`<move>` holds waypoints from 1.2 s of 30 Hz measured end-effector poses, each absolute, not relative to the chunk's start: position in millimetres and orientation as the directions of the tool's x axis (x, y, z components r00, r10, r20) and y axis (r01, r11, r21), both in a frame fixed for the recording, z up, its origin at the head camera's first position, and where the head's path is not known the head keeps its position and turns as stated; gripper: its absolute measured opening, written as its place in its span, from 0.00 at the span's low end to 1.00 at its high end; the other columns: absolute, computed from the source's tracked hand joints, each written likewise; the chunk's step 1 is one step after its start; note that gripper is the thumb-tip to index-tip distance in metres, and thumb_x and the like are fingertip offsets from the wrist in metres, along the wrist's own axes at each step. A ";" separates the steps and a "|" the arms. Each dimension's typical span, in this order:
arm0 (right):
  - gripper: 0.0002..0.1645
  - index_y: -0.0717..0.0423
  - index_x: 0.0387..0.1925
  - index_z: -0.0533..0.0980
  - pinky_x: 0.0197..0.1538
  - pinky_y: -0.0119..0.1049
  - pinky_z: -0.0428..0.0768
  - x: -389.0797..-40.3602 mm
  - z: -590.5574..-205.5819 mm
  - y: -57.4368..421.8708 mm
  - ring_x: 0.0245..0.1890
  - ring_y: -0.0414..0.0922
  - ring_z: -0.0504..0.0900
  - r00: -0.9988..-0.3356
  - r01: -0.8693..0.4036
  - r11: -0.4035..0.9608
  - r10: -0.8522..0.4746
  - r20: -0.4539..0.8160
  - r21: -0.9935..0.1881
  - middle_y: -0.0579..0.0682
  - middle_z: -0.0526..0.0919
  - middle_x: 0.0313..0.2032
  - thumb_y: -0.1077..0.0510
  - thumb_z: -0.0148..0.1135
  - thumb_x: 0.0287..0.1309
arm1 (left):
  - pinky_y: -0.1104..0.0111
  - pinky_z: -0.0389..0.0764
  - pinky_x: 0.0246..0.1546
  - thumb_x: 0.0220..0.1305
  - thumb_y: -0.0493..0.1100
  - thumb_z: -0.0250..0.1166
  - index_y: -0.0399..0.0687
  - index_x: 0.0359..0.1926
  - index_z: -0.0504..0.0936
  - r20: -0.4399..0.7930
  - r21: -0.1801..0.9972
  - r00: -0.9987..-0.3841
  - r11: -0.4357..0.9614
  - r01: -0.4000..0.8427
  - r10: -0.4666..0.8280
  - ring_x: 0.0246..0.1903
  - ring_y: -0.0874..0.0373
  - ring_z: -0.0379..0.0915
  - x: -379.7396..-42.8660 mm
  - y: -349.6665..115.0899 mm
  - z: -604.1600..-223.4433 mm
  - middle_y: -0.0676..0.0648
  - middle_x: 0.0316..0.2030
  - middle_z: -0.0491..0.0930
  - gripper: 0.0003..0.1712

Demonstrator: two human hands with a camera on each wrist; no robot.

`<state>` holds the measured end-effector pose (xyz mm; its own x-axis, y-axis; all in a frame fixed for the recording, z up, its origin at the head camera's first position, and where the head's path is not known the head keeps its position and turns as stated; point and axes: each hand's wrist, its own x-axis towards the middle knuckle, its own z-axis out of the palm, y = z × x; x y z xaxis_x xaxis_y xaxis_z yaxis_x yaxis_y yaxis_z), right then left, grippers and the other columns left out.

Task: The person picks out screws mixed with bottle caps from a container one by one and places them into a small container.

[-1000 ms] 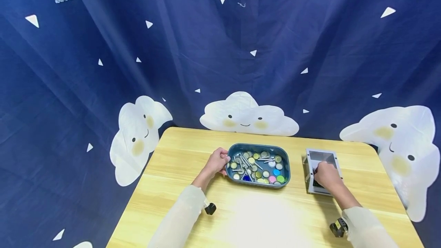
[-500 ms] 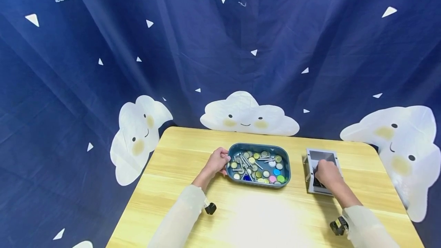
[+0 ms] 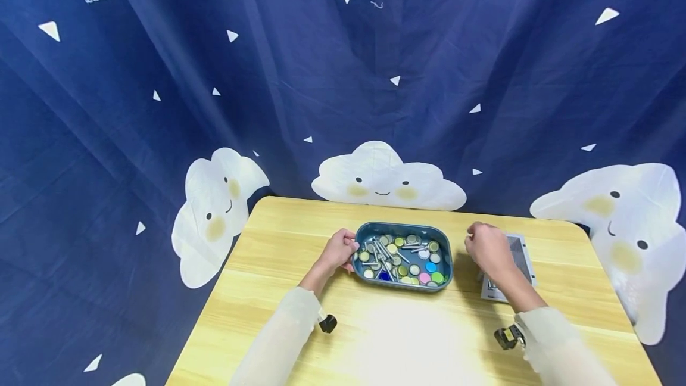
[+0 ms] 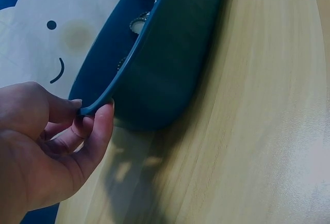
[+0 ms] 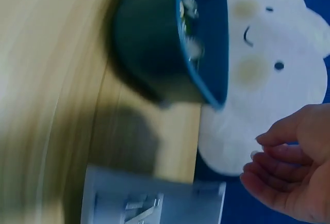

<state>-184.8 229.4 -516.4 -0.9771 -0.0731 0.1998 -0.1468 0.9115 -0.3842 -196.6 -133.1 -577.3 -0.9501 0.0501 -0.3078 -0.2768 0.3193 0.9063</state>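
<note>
A dark teal oblong tray (image 3: 402,286) stands on the table, holding crimped bottle caps (image 3: 430,267) in several colours and a heap of slim metal screws or nails (image 3: 382,253). At its left end my left hand (image 3: 339,250) pinches the rim; the left wrist view has the thumb on top and fingers below the edge (image 4: 93,108). My right hand (image 3: 490,249) is raised between the tray and a small grey box (image 3: 528,258), partly covering that box. In the right wrist view its fingers (image 5: 276,170) are loosely bent, with nothing visible between them.
Shiny metal pieces (image 5: 142,211) lie inside the grey box, below the right hand. The light wooden table (image 3: 300,219) backs onto a dark blue curtain (image 3: 343,76) printed with white clouds. A small black device (image 3: 509,336) is strapped at the right wrist.
My right hand has come up out of the grey box and moved left toward the tray, fingers loosened. The left hand and the tray have stayed in place.
</note>
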 end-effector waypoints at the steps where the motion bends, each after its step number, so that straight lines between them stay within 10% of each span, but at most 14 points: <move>1: 0.13 0.73 0.39 0.83 0.38 0.60 0.88 -186.3 -515.5 222.9 0.35 0.63 0.87 -0.978 -0.154 0.906 -0.083 0.192 -0.393 0.67 0.88 0.35 0.67 0.59 0.56 | 0.67 0.87 0.13 0.74 0.34 0.60 0.35 0.58 0.74 -0.307 0.906 -0.950 0.320 -0.276 0.050 0.21 0.57 0.72 -196.5 -133.3 -577.6 0.46 0.36 0.71 0.15; 23: 0.10 0.63 0.44 0.86 0.48 0.53 0.91 -210.0 -554.1 116.6 0.43 0.54 0.88 -0.947 -0.222 0.864 -0.301 -0.109 -0.452 0.58 0.90 0.42 0.65 0.67 0.62 | 0.67 0.86 0.12 0.73 0.34 0.61 0.33 0.58 0.74 -0.304 0.919 -0.950 0.283 -0.273 0.071 0.18 0.59 0.71 -198.9 -136.7 -580.1 0.48 0.33 0.71 0.16; 36: 0.11 0.61 0.34 0.86 0.24 0.33 0.79 -211.4 -582.3 96.9 0.27 0.48 0.86 -0.925 -0.288 0.865 -0.363 -0.115 -0.411 0.57 0.89 0.32 0.74 0.61 0.58 | 0.66 0.88 0.14 0.73 0.35 0.61 0.35 0.58 0.74 -0.329 0.911 -0.942 0.286 -0.297 0.069 0.19 0.59 0.72 -201.1 -136.6 -579.4 0.47 0.33 0.72 0.16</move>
